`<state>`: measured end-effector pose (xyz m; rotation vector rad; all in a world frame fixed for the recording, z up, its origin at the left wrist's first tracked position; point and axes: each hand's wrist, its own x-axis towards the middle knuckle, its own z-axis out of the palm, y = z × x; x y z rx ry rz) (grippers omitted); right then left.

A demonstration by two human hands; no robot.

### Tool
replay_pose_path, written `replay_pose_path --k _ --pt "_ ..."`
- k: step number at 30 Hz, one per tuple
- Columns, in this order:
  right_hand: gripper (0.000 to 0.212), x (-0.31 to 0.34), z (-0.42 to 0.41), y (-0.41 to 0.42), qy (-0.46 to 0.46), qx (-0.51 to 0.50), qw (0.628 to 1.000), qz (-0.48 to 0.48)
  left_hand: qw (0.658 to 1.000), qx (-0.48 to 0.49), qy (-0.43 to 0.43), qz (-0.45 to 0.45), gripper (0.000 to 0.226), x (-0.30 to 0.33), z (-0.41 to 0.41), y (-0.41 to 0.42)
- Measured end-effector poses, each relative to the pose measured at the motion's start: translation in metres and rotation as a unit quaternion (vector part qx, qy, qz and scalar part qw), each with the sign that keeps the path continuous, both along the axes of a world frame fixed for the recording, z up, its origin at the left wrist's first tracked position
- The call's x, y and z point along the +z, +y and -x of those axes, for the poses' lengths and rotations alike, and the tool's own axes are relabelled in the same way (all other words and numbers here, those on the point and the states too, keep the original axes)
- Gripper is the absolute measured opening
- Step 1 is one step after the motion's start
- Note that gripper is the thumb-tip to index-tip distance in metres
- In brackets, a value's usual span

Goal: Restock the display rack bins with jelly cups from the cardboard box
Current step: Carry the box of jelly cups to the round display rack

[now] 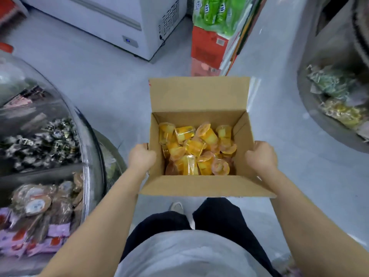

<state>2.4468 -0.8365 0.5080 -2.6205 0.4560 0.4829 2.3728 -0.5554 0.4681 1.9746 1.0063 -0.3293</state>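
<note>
An open cardboard box (199,96) hangs in front of me above the grey floor, its flaps spread out. Several yellow and orange jelly cups (196,148) lie jumbled in its bottom. My left hand (140,157) grips the box's left wall. My right hand (261,157) grips the right wall, fingers curled over the edge. A round display rack (87,136) with clear curved bins stands at my left, holding wrapped sweets and snacks.
A second round rack (319,108) with wrapped sweets stands at the right. A white chest freezer (119,27) sits at the back, and stacked red cartons with green drink packs (211,37) rise behind the box. My legs and one shoe show below.
</note>
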Motion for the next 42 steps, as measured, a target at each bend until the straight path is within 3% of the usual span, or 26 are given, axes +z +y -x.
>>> replay_pose_path --k 7,10,13,17,19,24,30,34,36,39,42 --pt "0.020 -0.026 -0.213 0.079 0.008 0.172 0.985 0.017 0.985 0.170 0.007 0.005 0.012 -0.028 -0.123 0.039" --pt "0.007 -0.029 -0.290 0.125 0.004 0.262 0.965 0.034 0.967 0.256 0.007 0.019 0.016 -0.026 -0.161 0.053" --pt "0.009 -0.030 -0.354 0.180 -0.026 0.346 0.937 0.024 0.944 0.331 0.004 0.020 0.012 -0.025 -0.191 0.073" --pt "0.013 -0.039 -0.404 0.269 -0.007 0.451 0.892 0.018 0.903 0.430 0.002 0.027 0.026 -0.028 -0.213 0.105" --pt "0.019 -0.051 -0.420 0.315 0.013 0.473 0.881 0.018 0.881 0.471 0.018 0.022 0.019 -0.037 -0.221 0.128" --pt "0.012 -0.078 -0.436 0.416 0.051 0.514 0.856 0.023 0.845 0.531 0.043 0.040 0.014 -0.059 -0.235 0.192" --pt "0.010 -0.087 -0.455 0.537 0.077 0.623 0.777 0.044 0.765 0.638 0.048 0.072 0.021 -0.068 -0.248 0.223" --pt "0.022 -0.103 -0.461 0.611 0.049 0.707 0.702 0.071 0.695 0.715 0.036 0.065 0.016 -0.086 -0.271 0.224" --pt "0.017 -0.118 -0.459 0.651 0.054 0.761 0.639 0.095 0.643 0.762 0.040 0.065 0.015 -0.099 -0.288 0.225" --pt "0.007 -0.141 -0.452 0.705 0.083 0.835 0.533 0.110 0.516 0.850 0.041 0.094 0.018 -0.117 -0.329 0.221" --pt "0.007 -0.164 -0.435 0.749 0.066 0.911 0.386 0.131 0.352 0.928 0.018 0.124 0.017 -0.133 -0.385 0.211"
